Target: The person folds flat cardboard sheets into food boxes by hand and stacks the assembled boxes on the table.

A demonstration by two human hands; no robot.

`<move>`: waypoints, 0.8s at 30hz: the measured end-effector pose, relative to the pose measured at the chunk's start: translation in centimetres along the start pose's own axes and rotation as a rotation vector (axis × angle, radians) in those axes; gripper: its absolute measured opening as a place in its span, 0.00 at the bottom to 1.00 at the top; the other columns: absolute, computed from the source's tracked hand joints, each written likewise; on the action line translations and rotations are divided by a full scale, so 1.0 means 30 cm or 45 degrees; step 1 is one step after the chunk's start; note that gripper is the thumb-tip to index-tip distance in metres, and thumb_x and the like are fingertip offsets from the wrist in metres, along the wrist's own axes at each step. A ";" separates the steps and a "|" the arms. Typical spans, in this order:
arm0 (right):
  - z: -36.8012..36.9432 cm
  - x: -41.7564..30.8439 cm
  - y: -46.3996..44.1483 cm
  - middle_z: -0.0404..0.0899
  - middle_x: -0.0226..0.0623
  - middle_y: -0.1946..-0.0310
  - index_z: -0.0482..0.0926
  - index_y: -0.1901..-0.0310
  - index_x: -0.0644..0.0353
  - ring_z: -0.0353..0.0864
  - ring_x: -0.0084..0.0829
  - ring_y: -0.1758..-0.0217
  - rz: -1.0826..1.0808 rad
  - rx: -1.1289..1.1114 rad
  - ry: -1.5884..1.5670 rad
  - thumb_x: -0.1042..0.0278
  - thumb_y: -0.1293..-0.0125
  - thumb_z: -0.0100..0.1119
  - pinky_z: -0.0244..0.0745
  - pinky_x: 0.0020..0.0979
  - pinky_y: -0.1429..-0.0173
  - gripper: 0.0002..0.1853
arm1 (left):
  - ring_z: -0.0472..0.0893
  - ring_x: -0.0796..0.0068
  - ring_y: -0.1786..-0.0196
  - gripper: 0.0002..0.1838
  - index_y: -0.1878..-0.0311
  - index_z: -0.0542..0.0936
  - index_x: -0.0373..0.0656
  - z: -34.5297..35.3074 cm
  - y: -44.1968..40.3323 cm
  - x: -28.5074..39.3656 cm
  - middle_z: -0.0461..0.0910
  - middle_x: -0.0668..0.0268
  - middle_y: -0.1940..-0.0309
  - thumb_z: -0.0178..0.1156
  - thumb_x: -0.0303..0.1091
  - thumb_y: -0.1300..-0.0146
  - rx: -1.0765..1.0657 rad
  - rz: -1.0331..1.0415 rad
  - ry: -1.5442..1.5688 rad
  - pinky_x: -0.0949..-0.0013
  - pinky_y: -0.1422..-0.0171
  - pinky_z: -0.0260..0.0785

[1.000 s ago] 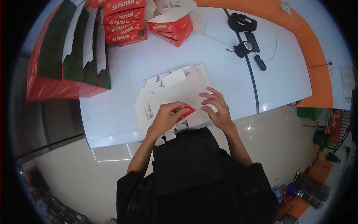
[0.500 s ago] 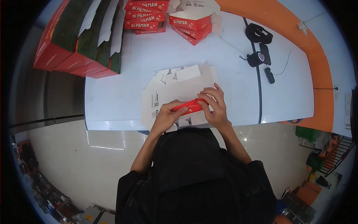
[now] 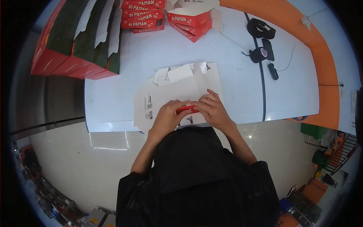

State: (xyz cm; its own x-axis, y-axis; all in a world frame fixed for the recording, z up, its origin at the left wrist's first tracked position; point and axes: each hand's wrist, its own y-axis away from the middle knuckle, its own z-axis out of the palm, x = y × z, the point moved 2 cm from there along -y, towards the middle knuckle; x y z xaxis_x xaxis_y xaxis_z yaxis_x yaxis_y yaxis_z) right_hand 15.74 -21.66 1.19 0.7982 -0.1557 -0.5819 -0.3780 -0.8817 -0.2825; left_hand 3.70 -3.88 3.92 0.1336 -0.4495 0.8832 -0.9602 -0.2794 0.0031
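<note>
A flat cardboard box blank (image 3: 166, 96), white inside with cut tabs along its edges, lies on the table in front of me. Its near side is folded up, showing a red printed flap (image 3: 186, 110). My left hand (image 3: 169, 114) is closed on the left part of this flap, thumb in front and fingers behind. My right hand (image 3: 212, 110) pinches the flap's right part with thumb and index finger, its other fingers raised. Both hands cover much of the red flap.
Stacked red boxes marked SI PAMAN (image 3: 143, 15) and more folded red boxes (image 3: 190, 22) stand at the back. Tall red and green cartons (image 3: 81, 56) fill the left. A black round device (image 3: 258, 55), a phone (image 3: 267, 49) and a black strap (image 3: 261, 28) lie right.
My right hand has moved left along the red flap, closer to my left hand. Less of the flap's red face shows now, and the blank has shifted slightly left.
</note>
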 end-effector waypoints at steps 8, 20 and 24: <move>-0.076 -0.014 -0.049 0.86 0.42 0.59 0.89 0.55 0.63 0.85 0.36 0.54 0.564 0.601 -0.613 0.74 0.32 0.72 0.79 0.34 0.46 0.06 | 0.83 0.65 0.46 0.09 0.49 0.80 0.36 -0.087 0.245 0.032 0.83 0.56 0.50 0.67 0.23 0.31 -0.356 0.266 0.797 0.61 0.44 0.77; -0.111 -0.127 -0.071 0.86 0.35 0.58 0.85 0.54 0.59 0.84 0.37 0.53 0.307 0.394 -0.444 0.73 0.30 0.69 0.57 0.56 0.18 0.05 | 0.70 0.67 0.28 0.25 0.24 0.69 0.39 -0.021 0.038 -0.041 0.64 0.55 0.27 0.56 0.28 0.20 0.704 0.216 0.634 0.57 0.23 0.68; -0.144 -0.151 -0.078 0.85 0.34 0.61 0.87 0.54 0.57 0.83 0.37 0.53 0.301 0.354 -0.327 0.71 0.30 0.69 0.55 0.57 0.18 0.05 | 0.76 0.55 0.33 0.13 0.45 0.88 0.40 -0.064 0.042 0.063 0.69 0.52 0.34 0.68 0.21 0.31 0.579 0.139 0.138 0.63 0.39 0.81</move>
State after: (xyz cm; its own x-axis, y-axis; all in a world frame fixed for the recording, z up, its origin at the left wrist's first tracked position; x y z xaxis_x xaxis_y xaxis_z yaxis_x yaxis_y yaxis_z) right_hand 15.03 -20.80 7.79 0.5458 -0.1917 -0.8157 -0.6757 -0.6764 -0.2931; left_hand 2.27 -3.46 6.51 -0.0117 -0.4124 0.9109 -0.7592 -0.5892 -0.2765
